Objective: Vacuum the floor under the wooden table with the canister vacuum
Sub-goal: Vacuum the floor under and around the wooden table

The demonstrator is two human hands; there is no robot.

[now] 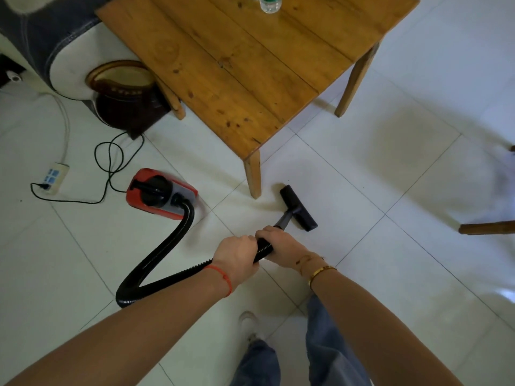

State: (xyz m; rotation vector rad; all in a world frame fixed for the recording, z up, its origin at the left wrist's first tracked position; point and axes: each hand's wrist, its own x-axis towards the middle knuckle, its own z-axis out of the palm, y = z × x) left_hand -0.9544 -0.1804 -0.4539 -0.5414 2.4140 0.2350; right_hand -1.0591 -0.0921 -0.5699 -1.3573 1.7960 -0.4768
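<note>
A red and grey canister vacuum (161,195) sits on the white tile floor, left of the wooden table (237,65). Its black ribbed hose (167,246) loops down and back up to my hands. My left hand (237,253) grips the hose end, and my right hand (278,243) grips the wand just ahead of it. The black floor nozzle (298,208) lies flat on the tiles, just right of the table's nearest leg (253,174), outside the table's edge.
A dark ceramic pot (122,93) stands by the table's left leg, beside a sofa (50,40). A power strip (54,178) and black cord (111,162) lie on the floor at left. A plastic bottle (270,2) stands on the table. A wooden chair leg (486,227) shows at right.
</note>
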